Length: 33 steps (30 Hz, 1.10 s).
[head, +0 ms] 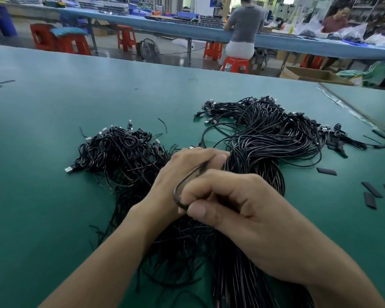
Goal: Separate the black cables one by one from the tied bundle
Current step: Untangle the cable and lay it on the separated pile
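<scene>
Two heaps mid-frame on the matte green table (pixel 53 130): tangled pile of glossy black cables (pixel 120 152) left, tied black cable bundle (pixel 265 138) right. Left hand (pixel 185 167) and right hand (pixel 249 214), both curled, pinch one thin black cable loop (pixel 180 190).

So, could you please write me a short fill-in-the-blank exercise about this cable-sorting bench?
1. The single cable looped between the left hand and the right hand is ____ in colour.
2. The table under the cables has a ____ surface.
3. The pile of coiled cables lies to the ____ of both hands.

Missing words: black; green; left.
</scene>
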Available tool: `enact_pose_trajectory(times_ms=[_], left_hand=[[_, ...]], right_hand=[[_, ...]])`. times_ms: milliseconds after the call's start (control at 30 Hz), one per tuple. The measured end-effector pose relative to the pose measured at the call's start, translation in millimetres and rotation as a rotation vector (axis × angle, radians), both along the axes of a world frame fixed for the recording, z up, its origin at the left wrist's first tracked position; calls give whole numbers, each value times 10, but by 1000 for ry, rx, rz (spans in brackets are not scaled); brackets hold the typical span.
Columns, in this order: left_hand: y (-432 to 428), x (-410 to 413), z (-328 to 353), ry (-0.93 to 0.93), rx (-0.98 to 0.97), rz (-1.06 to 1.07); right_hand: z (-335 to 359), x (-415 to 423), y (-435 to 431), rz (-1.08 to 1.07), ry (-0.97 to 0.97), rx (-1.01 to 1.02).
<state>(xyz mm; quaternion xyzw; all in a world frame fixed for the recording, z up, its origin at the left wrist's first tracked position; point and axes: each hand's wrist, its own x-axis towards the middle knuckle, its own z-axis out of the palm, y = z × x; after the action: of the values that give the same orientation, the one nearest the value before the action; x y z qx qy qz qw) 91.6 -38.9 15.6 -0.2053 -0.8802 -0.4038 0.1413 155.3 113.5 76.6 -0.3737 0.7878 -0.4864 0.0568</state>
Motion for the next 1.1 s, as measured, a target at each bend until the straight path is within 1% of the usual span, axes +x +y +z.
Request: enact_pose_trajectory(times_ms=[33,67,133,167,233,267,333,400,433,467,533,567,600,633,700,800,833,867,933,967,1033,1067,1100], left_hand=[[17,-19,5,-46,136,58],[29,-28,34,-82,327,122],[-3,-50,130,-88,718,269],[-38,-55,183,-71,855,321],[-58,-8,280,-68,1034,330],[-44,19,315,-89,1084,300],[-1,60,364,-151,1123,233],[21,86,401,-150,1106,208],[8,92,406,-95,1065,229],[-13,90,407,2,1002,273],[-50,62,384,259,857,391],[-59,39,361,362,807,452],[-65,25,348,423,799,502],[-59,27,349,449,821,521],[-31,53,360,461,835,457],[23,128,382,465,645,321],[45,153,401,442,615,252],[69,176,425,386,609,152],[93,216,468,173,593,-105],[115,230,480,49,543,-200],[161,263,468,-121,423,-302],[192,277,450,-181,410,-336],[224,293,442,-232,424,-357]], right_hand=[[-2,-7,28,27,-32,43],[-8,-28,69,20,-57,90],[-50,-105,165,-116,-62,169],[-76,-144,210,-217,-54,178],[-124,-199,269,-389,-17,167],[-135,-213,279,-454,21,170],[-123,-213,295,-598,84,162],[-83,-208,340,-736,159,155],[-58,-212,364,-801,200,159],[-35,-220,397,-868,234,166],[-25,-244,481,-990,260,184],[-35,-258,520,-1033,249,197],[-52,-270,543,-1058,227,208],[-75,-285,556,-1066,205,224],[-120,-309,582,-1042,174,272],[-157,-328,614,-897,57,425],[-171,-342,620,-810,-22,461],[-197,-353,618,-728,-118,441],[-253,-356,573,-599,-281,323],[-280,-361,554,-557,-274,283],[-326,-369,497,-468,-167,215],[-356,-370,453,-438,-106,216],[-402,-373,398,-427,-53,279]])
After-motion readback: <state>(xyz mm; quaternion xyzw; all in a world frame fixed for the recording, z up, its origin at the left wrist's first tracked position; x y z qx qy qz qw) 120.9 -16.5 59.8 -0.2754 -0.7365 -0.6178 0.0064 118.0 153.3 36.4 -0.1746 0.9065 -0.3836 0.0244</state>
